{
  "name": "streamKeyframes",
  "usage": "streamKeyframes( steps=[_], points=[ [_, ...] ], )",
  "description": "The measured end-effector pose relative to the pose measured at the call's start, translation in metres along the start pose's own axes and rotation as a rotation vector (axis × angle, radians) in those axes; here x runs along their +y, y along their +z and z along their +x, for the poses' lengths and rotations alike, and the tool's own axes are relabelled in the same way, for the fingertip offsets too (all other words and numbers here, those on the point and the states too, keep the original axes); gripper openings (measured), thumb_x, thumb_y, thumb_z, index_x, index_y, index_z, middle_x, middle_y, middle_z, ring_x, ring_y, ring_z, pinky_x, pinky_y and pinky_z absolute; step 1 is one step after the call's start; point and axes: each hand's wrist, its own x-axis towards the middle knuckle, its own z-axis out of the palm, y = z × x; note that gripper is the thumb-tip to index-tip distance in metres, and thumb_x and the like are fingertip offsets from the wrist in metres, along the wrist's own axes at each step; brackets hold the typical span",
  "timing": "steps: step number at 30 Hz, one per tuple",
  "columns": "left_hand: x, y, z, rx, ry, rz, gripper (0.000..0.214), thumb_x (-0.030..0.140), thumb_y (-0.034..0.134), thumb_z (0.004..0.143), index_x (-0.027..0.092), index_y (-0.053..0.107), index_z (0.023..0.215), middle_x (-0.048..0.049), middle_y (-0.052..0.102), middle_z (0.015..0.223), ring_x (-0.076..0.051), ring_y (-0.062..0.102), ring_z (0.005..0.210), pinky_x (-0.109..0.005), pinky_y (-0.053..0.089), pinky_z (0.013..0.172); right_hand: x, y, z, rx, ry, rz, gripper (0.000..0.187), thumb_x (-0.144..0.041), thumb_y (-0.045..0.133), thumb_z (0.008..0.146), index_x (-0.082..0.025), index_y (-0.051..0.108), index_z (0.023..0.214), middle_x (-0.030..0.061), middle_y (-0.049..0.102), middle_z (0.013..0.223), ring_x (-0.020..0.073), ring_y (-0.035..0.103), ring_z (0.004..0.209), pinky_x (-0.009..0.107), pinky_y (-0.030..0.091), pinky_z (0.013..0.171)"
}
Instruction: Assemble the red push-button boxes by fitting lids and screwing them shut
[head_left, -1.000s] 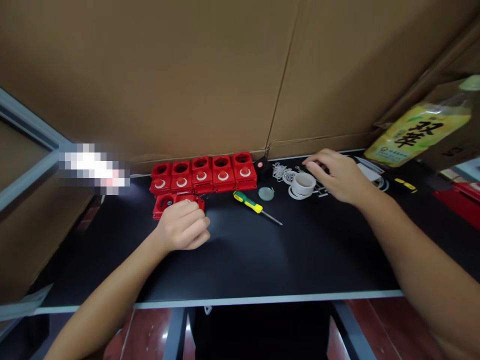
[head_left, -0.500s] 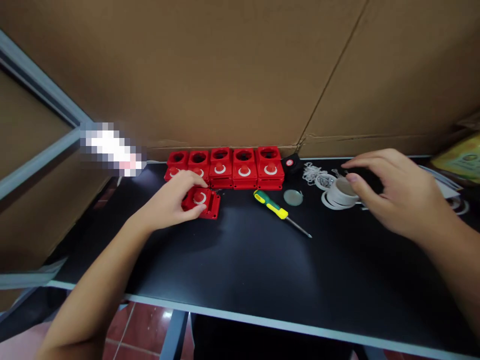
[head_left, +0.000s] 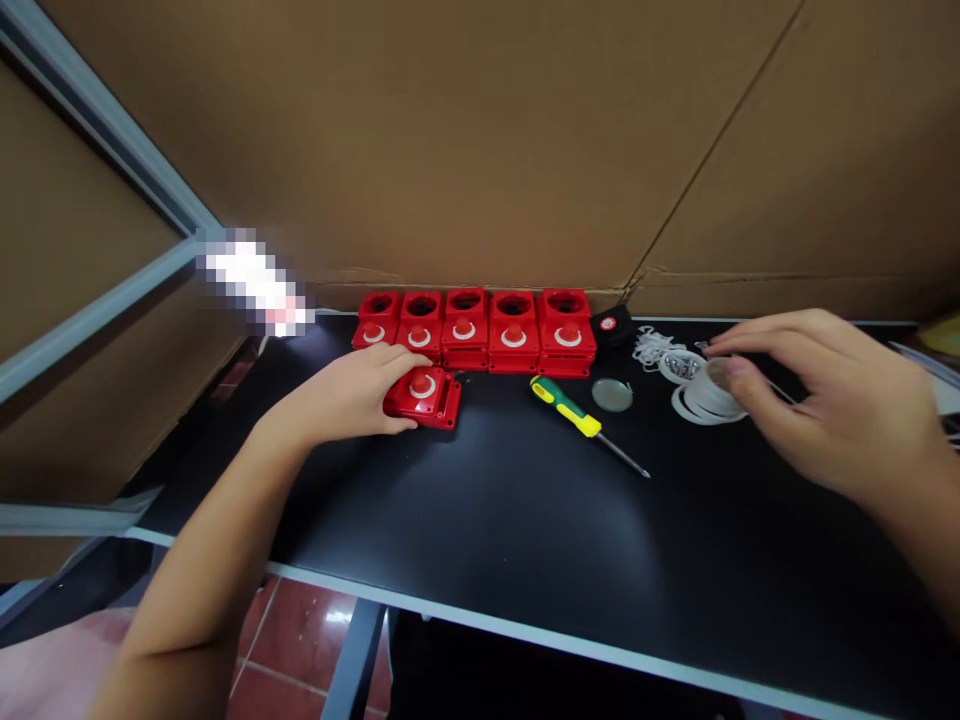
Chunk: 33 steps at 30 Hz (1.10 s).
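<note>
My left hand (head_left: 352,392) is closed around the left side of a red plastic housing (head_left: 425,392), which has a round red button and a white arc mark and rests on the black table. My right hand (head_left: 840,390) hovers over the right side, its thumb and forefinger apart. Just under its fingertips are a stack of white rings (head_left: 711,400) and a small white dish (head_left: 681,366) with tiny metal parts. Nothing shows between those fingers. Between the two hands lie a green and yellow screwdriver (head_left: 581,418) and a clear round disc (head_left: 612,395).
Several similar red housings (head_left: 514,335) with round openings stand in a row at the back. Beside them sit a black object with a red label (head_left: 611,325) and a bundle of white cord (head_left: 654,347). A cardboard wall (head_left: 465,150) rises behind the table (head_left: 487,500).
The view has shifted, so the table's things appear farther right. My left thumb has slid from the housing's top to its front edge. My right hand stays over the white rings.
</note>
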Motion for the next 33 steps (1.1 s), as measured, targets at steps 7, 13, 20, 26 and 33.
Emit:
streamKeyframes(
  steps=[7, 13, 20, 26, 33],
  points=[
    [0.0, 0.012, 0.008, 0.004, 0.044, -0.048, 0.074, 0.047, 0.1, 0.088, 0.026, 0.07, 0.152, -0.0121, 0.079, 0.15, -0.037, 0.076, 0.138, -0.047, 0.06, 0.122, -0.016, -0.003, 0.005, -0.029, -0.029, 0.057, 0.017, -0.026, 0.063, 0.108, -0.03, 0.078, 0.102, 0.0083, 0.088, 0.102, 0.0283, 0.085, 0.096, 0.045, 0.068, 0.089],
    [0.017, 0.026, 0.011, 0.107, 0.157, -0.09, 0.077, 0.057, 0.095, 0.096, 0.024, 0.064, 0.159, -0.015, 0.077, 0.151, -0.037, 0.076, 0.136, -0.049, 0.063, 0.119, -0.023, 0.002, 0.0, -0.077, -0.013, 0.092, 0.022, -0.031, 0.059, 0.113, -0.03, 0.079, 0.103, 0.0082, 0.087, 0.107, 0.0286, 0.084, 0.102, 0.046, 0.067, 0.095],
    [0.021, 0.018, 0.008, 0.292, 0.312, -0.029, 0.065, 0.062, 0.08, 0.109, 0.021, 0.064, 0.158, -0.0182, 0.077, 0.144, -0.038, 0.075, 0.133, -0.057, 0.06, 0.124, -0.012, 0.004, 0.002, -0.089, 0.062, 0.015, 0.024, -0.035, 0.057, 0.111, -0.026, 0.079, 0.11, 0.0142, 0.084, 0.116, 0.0363, 0.079, 0.108, 0.055, 0.063, 0.098],
    [0.021, 0.022, 0.01, 0.276, 0.333, -0.019, 0.059, 0.068, 0.073, 0.112, 0.021, 0.07, 0.147, -0.0171, 0.076, 0.136, -0.034, 0.079, 0.122, -0.049, 0.069, 0.107, 0.006, -0.007, 0.001, -0.171, 0.255, -0.11, 0.044, -0.049, 0.057, 0.109, -0.017, 0.077, 0.13, 0.0223, 0.078, 0.128, 0.0436, 0.074, 0.123, 0.061, 0.061, 0.108],
    [0.017, 0.036, 0.016, 0.3, 0.32, -0.015, 0.048, 0.057, 0.074, 0.113, 0.02, 0.071, 0.144, -0.0167, 0.075, 0.137, -0.034, 0.079, 0.124, -0.049, 0.07, 0.108, 0.019, -0.008, -0.011, -0.479, 0.348, -0.104, 0.075, -0.072, 0.07, 0.097, -0.017, 0.074, 0.147, 0.0238, 0.077, 0.146, 0.0482, 0.075, 0.135, 0.062, 0.063, 0.111]
  ],
)
